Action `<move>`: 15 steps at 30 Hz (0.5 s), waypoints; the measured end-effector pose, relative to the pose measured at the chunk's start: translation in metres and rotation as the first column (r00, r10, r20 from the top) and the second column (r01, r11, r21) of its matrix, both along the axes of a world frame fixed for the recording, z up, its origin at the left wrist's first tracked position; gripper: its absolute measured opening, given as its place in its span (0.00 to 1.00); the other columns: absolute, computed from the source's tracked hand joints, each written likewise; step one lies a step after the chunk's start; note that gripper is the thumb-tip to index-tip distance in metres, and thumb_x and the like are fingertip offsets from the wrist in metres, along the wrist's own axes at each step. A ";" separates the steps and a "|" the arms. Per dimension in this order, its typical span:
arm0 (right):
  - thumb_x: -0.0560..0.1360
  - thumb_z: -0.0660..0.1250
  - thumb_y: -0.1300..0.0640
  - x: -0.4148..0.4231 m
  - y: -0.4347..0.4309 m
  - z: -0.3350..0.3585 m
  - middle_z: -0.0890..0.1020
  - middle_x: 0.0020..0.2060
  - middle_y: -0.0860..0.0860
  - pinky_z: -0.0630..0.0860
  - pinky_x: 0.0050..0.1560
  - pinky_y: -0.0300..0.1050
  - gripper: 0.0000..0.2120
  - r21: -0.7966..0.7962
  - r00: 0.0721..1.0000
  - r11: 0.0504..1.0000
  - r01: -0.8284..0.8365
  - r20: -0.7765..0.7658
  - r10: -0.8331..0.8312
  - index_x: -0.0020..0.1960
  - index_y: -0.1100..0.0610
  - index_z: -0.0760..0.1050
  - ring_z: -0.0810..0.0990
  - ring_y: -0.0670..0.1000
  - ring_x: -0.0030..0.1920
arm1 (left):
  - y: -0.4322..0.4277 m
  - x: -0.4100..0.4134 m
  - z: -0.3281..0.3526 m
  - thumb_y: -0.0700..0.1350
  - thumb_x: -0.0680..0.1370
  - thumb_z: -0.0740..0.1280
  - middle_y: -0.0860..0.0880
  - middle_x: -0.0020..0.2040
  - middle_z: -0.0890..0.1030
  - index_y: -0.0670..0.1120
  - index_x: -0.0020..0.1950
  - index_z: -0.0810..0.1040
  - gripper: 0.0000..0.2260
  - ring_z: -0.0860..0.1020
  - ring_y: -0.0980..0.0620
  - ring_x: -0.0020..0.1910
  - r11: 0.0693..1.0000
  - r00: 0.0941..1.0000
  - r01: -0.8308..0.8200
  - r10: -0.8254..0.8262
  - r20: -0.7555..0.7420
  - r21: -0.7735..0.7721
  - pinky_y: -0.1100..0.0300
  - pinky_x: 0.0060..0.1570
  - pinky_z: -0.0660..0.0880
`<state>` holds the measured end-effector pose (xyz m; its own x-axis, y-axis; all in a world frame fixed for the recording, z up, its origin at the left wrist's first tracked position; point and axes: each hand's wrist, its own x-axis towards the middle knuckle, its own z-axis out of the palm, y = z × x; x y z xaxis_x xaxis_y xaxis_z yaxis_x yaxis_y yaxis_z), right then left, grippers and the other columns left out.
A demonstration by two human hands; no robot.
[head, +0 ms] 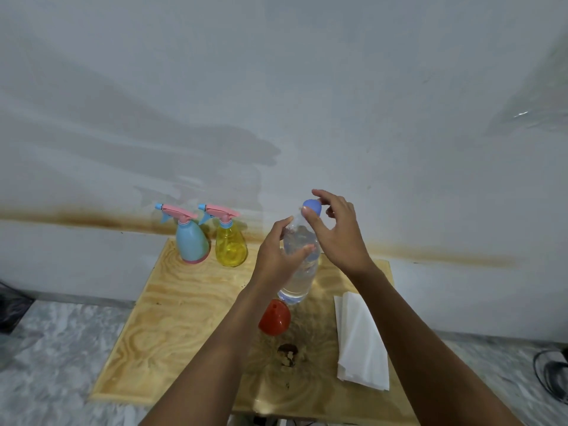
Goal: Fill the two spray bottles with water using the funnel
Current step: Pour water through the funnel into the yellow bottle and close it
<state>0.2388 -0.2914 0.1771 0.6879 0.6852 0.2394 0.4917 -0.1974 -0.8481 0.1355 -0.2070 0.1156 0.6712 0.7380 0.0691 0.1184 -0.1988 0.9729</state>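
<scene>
Head view: a pale plywood tabletop [172, 318] with bold grain is seen from above, its far edge set against the wall.
Wall [276, 87]: grey-white and blotched; a rust-brown streak [92, 221] is drawn across it at about the height of the spray heads.
Floor [46, 348]: grey marbled stone is visible on both sides of the tabletop.
Dark mark [287, 353]: a brown blotch is seen on the wood, nearer than the funnel.
Blue spray bottle [192, 244]: stood upright at the far left corner, pink trigger head fitted.
Yellow spray bottle [230, 247]: stood upright just beside the blue one, on its right, head also fitted.
Left hand [276, 259]: its fingers are wrapped round the body of the water bottle.
Water bottle [299, 272]: clear, holding water, tilted, right of the spray bottles and well apart from them.
Funnel [275, 318]: orange-red, laid on the tabletop just nearer than the bottle's base.
Right hand [338, 235]: its fingers are curled over the blue cap [312, 207], with the thumb pressed on it.
White napkins [359, 339]: a folded stack is laid near the right edge.
Hidden: the funnel's left edge is covered by the left forearm; whether the bottle's base touches the wood cannot be told.
Cut off: a dark object [12, 305] at the left border and a black cable [550, 376] at the right cannot be made out further.
</scene>
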 end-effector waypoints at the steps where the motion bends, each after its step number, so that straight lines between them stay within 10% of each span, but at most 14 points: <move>1: 0.78 0.63 0.41 0.000 -0.005 -0.006 0.73 0.55 0.37 0.71 0.61 0.39 0.19 0.031 0.999 0.999 0.006 -0.051 -0.004 0.67 0.43 0.71 0.72 0.44 0.59 | 0.001 -0.001 0.002 0.53 0.71 0.77 0.55 0.60 0.77 0.54 0.70 0.69 0.30 0.75 0.56 0.60 1.000 0.999 0.023 -0.023 -0.024 0.008 0.62 0.57 0.75; 8: 0.72 0.63 0.34 -0.001 -0.040 -0.081 0.73 0.69 0.48 0.72 0.69 0.53 0.36 -0.080 0.969 0.996 0.026 -0.242 -0.045 0.74 0.49 0.65 0.72 0.46 0.68 | 0.011 -0.035 -0.021 0.55 0.71 0.75 0.56 0.73 0.65 0.57 0.77 0.60 0.39 0.68 0.57 0.68 0.991 0.986 0.105 -0.115 -0.118 -0.085 0.62 0.59 0.67; 15: 0.68 0.78 0.43 -0.004 -0.037 -0.119 0.69 0.73 0.42 0.67 0.66 0.41 0.45 -0.193 0.952 0.967 -0.168 -0.286 0.108 0.77 0.46 0.58 0.68 0.40 0.70 | -0.006 -0.064 -0.087 0.44 0.74 0.75 0.51 0.63 0.69 0.47 0.73 0.69 0.29 0.70 0.53 0.65 0.991 0.893 0.057 -0.106 -0.438 -0.123 0.63 0.61 0.67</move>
